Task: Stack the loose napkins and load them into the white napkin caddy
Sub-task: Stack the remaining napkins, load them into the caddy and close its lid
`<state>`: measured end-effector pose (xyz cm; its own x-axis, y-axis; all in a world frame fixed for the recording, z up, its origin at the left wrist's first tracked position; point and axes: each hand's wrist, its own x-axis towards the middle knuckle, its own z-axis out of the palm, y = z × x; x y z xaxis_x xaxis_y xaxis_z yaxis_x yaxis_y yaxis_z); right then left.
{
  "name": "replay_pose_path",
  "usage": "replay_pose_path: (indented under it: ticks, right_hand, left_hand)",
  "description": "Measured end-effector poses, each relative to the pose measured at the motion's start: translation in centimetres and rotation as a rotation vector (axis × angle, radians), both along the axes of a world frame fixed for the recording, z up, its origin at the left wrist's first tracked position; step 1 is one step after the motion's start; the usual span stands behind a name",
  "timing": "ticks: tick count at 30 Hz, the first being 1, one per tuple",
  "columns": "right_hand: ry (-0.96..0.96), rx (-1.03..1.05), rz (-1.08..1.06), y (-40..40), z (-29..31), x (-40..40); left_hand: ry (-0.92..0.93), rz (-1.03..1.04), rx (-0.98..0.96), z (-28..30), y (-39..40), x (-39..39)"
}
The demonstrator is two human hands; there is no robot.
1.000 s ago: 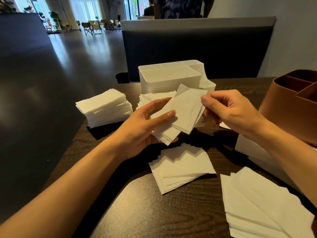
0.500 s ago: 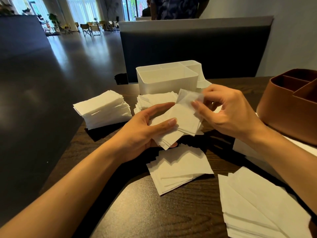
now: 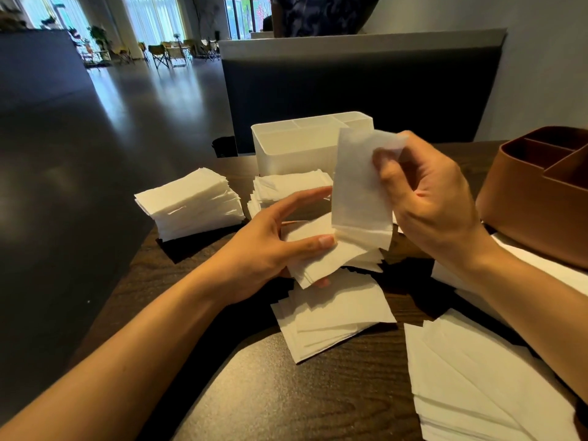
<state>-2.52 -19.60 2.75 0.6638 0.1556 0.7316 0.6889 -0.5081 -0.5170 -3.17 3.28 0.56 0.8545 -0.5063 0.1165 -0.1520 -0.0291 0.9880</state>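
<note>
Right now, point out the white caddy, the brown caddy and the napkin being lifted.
white caddy (image 3: 292, 157): head view, front wall.
brown caddy (image 3: 521, 205): head view, near side wall.
lifted napkin (image 3: 356, 186): head view, middle of the sheet.

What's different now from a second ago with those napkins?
The right hand has lifted one napkin off the bundle, pinching its top edge so it hangs upright in front of the white caddy. A second ago it only touched the bundle's right edge. The left hand still grips the bundle; the piles on the table and the brown caddy stayed put.
</note>
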Motion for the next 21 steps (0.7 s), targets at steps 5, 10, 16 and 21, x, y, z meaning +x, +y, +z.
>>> replay_pose_path:
  ticks: [5, 10, 16, 21]
  right_hand:
    - [0.053, 0.264, 0.000, 0.5, 1.6, -0.7]
    - [0.287, 0.711, 0.160, 1.2, 2.4, -0.7]
    - [0.321, 0.433, -0.198, 0.6, -0.7, 1.2]
    - [0.325, 0.524, -0.226, 0.0, -0.8, 2.4]
  left_hand:
    - [0.031, 0.015, 0.083, 0.5, 0.1, -0.7]
    - [0.174, -0.026, 0.051, 0.2, -0.5, -1.2]
    - [0.148, -0.082, 0.086, 0.6, -0.3, -1.2]
    - [0.328, -0.105, -0.002, 0.9, -0.9, -1.4]
